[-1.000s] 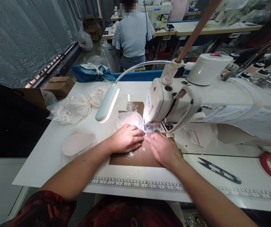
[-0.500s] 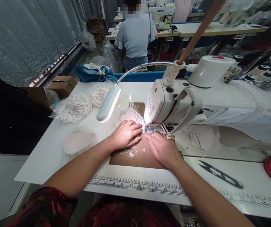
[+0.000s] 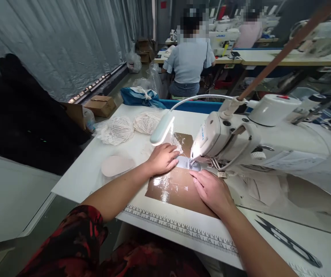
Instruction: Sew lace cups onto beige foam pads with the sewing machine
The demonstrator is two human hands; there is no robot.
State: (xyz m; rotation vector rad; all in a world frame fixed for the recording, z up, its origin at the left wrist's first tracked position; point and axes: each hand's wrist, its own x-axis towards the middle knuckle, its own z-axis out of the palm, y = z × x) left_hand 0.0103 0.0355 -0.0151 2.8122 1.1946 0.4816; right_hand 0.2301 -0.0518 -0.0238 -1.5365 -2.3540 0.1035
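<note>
Head cam: resting L hand (image 3: 163,159) palm-down, fingers close tog., at near edge of white lace piece (image 3: 177,144), L of JUKI sewing machine (image 3: 211,132), and R hand (image 3: 213,190) index-out on brown board (image 3: 179,188) just below grey plate (image 3: 183,162); can't tell if pinching w/ either. Farther back, see knotted blue plastic bag (image 3: 140,97) at far table edge and cardboard box (image 3: 100,105) beyond L edge, can't make out contents. Note gap btwn hands over board, ruler tape (image 3: 179,228) along front edge, thread snips (image 3: 289,242) R of R forearm.
</note>
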